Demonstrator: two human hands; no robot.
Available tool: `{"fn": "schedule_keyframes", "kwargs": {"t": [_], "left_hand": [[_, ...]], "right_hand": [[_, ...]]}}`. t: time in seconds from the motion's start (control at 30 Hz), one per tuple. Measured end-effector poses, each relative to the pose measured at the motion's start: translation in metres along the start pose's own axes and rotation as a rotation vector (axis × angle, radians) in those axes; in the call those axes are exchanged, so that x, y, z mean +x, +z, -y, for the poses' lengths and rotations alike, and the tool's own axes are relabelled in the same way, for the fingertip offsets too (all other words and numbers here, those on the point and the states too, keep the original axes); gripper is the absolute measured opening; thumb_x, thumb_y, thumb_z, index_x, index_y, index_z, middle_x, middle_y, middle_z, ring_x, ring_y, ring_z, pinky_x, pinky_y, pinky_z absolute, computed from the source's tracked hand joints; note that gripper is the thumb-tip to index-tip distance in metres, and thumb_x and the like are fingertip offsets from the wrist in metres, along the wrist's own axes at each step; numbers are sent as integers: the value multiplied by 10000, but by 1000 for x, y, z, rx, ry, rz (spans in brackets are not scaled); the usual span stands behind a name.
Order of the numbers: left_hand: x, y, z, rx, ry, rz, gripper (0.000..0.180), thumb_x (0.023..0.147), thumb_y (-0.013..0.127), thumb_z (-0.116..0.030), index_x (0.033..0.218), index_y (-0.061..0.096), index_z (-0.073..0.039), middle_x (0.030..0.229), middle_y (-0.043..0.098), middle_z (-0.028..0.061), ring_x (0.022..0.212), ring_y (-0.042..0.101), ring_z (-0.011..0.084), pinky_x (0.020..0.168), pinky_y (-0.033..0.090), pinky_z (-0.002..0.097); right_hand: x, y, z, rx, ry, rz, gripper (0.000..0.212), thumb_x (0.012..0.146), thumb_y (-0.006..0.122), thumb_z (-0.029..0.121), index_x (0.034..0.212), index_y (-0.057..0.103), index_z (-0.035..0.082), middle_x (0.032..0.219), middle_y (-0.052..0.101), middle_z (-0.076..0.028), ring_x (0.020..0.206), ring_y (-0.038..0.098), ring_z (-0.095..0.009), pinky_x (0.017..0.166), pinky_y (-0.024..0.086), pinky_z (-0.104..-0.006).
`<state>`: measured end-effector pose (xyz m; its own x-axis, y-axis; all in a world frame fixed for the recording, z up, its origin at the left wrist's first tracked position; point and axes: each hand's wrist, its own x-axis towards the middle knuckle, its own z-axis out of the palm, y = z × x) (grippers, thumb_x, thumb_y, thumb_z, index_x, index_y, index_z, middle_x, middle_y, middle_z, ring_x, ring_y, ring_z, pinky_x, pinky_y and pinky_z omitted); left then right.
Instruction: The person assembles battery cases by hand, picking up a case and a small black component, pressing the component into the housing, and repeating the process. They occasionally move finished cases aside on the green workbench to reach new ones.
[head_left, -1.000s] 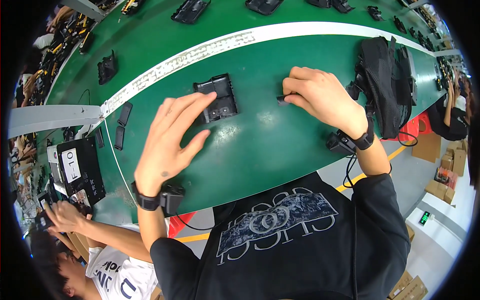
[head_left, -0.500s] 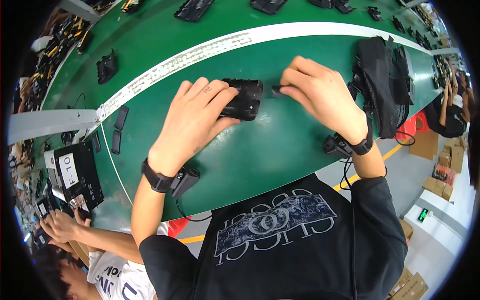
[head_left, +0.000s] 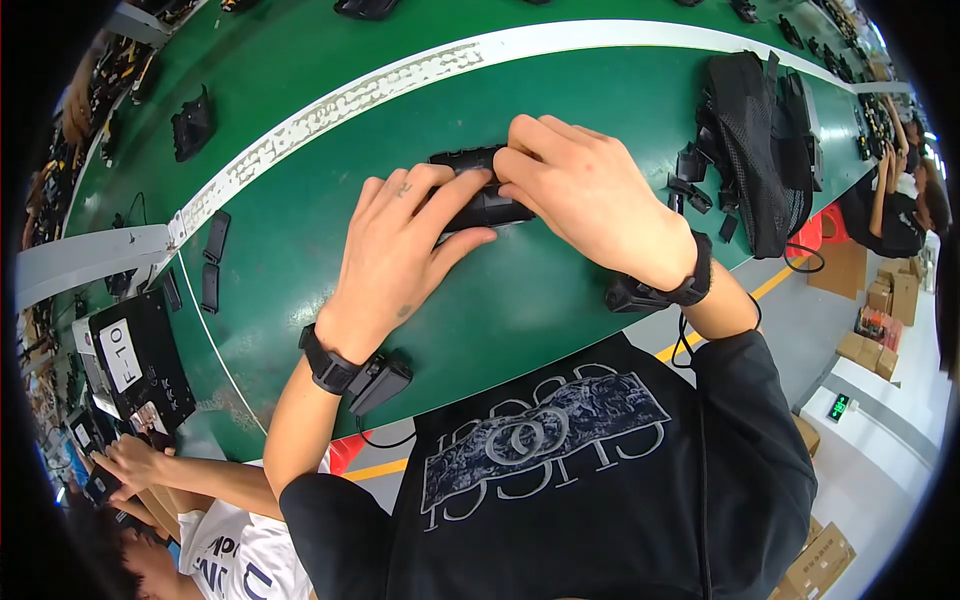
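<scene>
A black plastic housing point(head_left: 470, 160) with moulded edges lies on the green table in front of me. My left hand point(head_left: 395, 235) grips its left side, fingers over the top and thumb along the near edge. My right hand point(head_left: 595, 190) is closed at the housing's right end, fingertips bent down against it. Whatever the right fingers pinch is hidden behind them. Each wrist wears a black strap with a small device; one device point(head_left: 382, 382) sits beside my left wrist.
A black mesh bag point(head_left: 755, 160) and small black parts point(head_left: 690, 192) lie at the right. Slim black pieces point(head_left: 212, 262) and a black box point(head_left: 150, 350) are at the left. Beyond a white strip point(head_left: 560, 32) lie more black parts. A co-worker's hand point(head_left: 130, 465) is at lower left.
My right hand has moved left, from beside the housing onto its right end. The small black piece seen in its fingers before is out of sight. My left hand still grips the housing.
</scene>
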<state>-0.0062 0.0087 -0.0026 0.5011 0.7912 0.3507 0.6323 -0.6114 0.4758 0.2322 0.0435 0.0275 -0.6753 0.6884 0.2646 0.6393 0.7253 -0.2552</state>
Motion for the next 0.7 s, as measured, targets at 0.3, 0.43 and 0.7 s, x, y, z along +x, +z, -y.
{"fn": "schedule_keyframes", "kwargs": {"t": [0.3,0.43,0.7], "left_hand": [[-2,8,3,206,124,-18,504,880,846,-283,1343,725,-124,1056,608,26,871,604,199,790,435,383],[2,10,-4,306,137,24,478,893,837,-287,1331,729,-128,1029,597,33,844,607,199,775,435,378],[34,2,-21,455,146,28,394,923,817,-331,1256,745,-133,1050,686,62,833,674,233,757,481,378]], "right_hand": [[14,5,-14,9,-70,97,154,851,774,90,919,642,48,935,604,-66,886,644,-275,738,555,-396],[19,4,-23,-5,-122,125,141,849,764,107,935,671,46,912,632,-83,945,684,-285,742,570,-402],[-1,-24,-32,-220,-29,159,130,915,732,168,993,707,67,941,667,-82,908,730,-301,726,595,-412]]}}
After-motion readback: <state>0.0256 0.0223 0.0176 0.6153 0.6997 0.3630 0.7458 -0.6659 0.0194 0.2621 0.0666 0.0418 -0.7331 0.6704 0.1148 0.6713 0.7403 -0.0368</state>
